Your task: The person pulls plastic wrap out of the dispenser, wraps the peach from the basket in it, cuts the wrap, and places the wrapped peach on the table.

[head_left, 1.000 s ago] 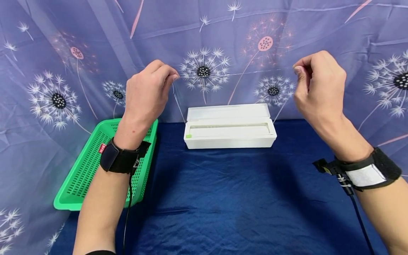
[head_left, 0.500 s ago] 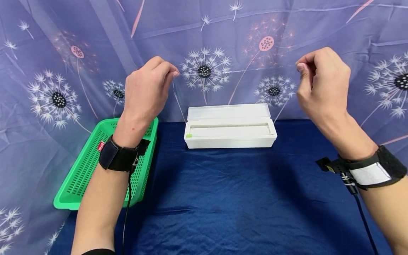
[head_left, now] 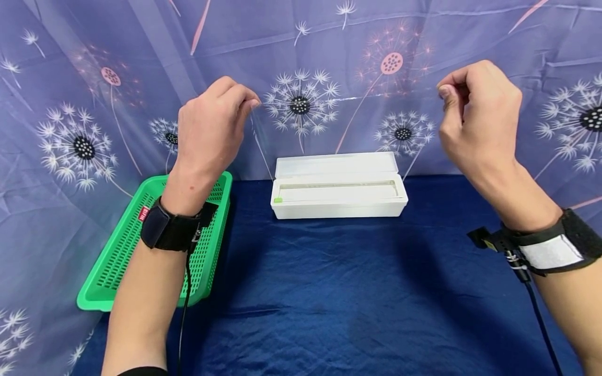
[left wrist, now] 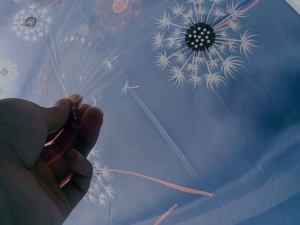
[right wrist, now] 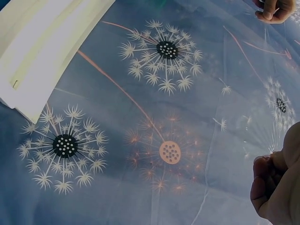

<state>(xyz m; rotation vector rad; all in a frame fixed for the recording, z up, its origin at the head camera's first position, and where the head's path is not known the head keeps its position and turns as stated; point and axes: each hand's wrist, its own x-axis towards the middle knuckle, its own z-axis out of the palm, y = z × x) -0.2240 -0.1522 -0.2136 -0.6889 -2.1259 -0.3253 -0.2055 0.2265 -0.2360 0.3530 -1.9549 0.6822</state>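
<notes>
A green basket (head_left: 141,245) sits at the left of the blue cloth (head_left: 329,292). The left hand (head_left: 211,130) pinches one corner of a clear film (head_left: 338,125) — the right hand (head_left: 479,115) pinches the other — stretched up from the white box (head_left: 338,196) between them.

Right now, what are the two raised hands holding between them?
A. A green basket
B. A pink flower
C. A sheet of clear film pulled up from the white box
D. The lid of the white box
C: the left hand and right hand each pinch a corner of a clear film that rises from the open white box, while the green basket sits untouched.
</notes>
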